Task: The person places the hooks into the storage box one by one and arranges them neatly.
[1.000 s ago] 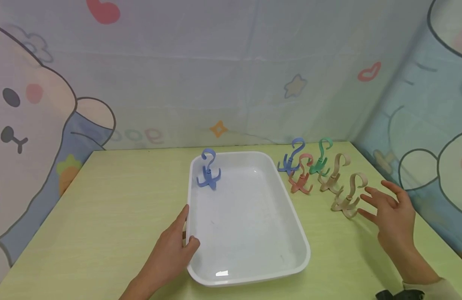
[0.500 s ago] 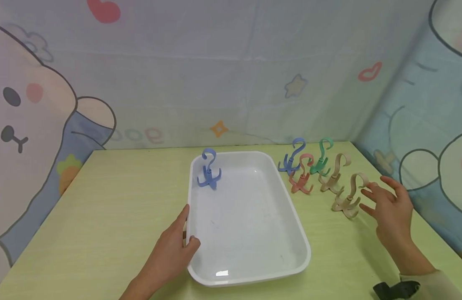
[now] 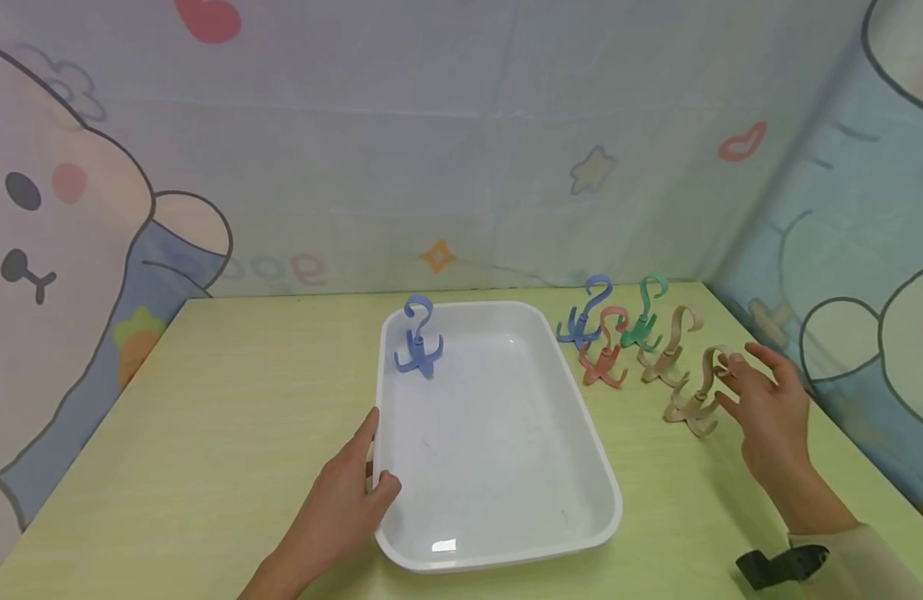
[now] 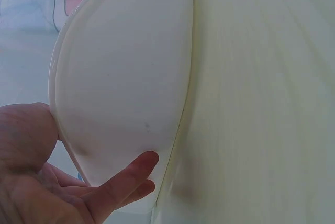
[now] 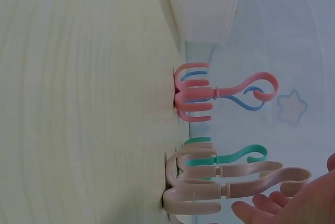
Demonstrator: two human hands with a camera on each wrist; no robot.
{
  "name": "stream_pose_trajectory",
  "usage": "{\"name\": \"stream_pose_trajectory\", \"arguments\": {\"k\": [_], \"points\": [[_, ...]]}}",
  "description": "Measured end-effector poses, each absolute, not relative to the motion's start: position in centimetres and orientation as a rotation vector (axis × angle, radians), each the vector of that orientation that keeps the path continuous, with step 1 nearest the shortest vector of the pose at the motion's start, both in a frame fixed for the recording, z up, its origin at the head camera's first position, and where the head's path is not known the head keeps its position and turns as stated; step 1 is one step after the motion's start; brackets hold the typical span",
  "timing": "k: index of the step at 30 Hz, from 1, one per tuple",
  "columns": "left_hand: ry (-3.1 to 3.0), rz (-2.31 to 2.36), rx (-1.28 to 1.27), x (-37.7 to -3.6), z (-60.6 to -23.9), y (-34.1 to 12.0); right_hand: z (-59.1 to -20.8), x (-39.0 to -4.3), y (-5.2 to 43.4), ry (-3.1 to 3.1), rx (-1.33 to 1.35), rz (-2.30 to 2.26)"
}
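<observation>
Beige plastic, the nearest hook [image 3: 697,387] stands upright on its claw feet at the right end of a cluster on the yellow-green table [image 3: 228,433], and the right hand [image 3: 764,408] has its fingertips at the hook's curled top. From the head view, the fingers are spread and loosely bent; contact looks possible but no closed pinch is visible, so the hand counts as released. The left hand [image 3: 341,508] rests against the near-left rim of the white tray [image 3: 589,467], thumb over the edge, fingers straight. A blue hook [image 3: 418,342] already stands in the tray's far-left corner. Outside the tray stand a second blue hook [image 3: 584,317], a pink hook [image 3: 604,350], a green hook [image 3: 643,317] and a second beige hook [image 3: 667,346].

Left wrist view: the tray [image 4: 120,77] fills the frame, with the left hand [image 4: 57,182] along its rim, thumb on the inner side, steadying rather than clamping.

Right wrist view: the nearest beige hook [image 5: 230,190] lies closest to the fingertips [image 5: 261,205], which sit just beside its stem, not wrapped round it. The other beige hook [image 5: 235,170] and the green one [image 5: 225,156] stand close behind; pink [image 5: 209,96] is further off.

Judgement: the stem should be pinched below the curl with thumb and forefinger and lifted straight up, since neighbouring hooks stand near enough to snag or topple. The left hand should keep the tray from sliding.
</observation>
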State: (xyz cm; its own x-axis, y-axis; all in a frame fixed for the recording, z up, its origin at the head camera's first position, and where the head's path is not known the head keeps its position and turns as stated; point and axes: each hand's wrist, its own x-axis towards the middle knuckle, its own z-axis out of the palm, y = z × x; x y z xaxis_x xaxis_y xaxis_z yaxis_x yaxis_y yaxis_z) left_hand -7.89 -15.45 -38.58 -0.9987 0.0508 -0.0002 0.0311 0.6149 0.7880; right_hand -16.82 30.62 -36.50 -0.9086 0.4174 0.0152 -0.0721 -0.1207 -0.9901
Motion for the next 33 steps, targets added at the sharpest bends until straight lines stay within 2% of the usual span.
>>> {"name": "stream_pose_trajectory", "arguments": {"k": [33], "points": [[2.788,1.396,0.072,-7.8,-38.6,-15.5,-38.1,-18.5,31.0,-1.730,-0.182,2.221]]}}
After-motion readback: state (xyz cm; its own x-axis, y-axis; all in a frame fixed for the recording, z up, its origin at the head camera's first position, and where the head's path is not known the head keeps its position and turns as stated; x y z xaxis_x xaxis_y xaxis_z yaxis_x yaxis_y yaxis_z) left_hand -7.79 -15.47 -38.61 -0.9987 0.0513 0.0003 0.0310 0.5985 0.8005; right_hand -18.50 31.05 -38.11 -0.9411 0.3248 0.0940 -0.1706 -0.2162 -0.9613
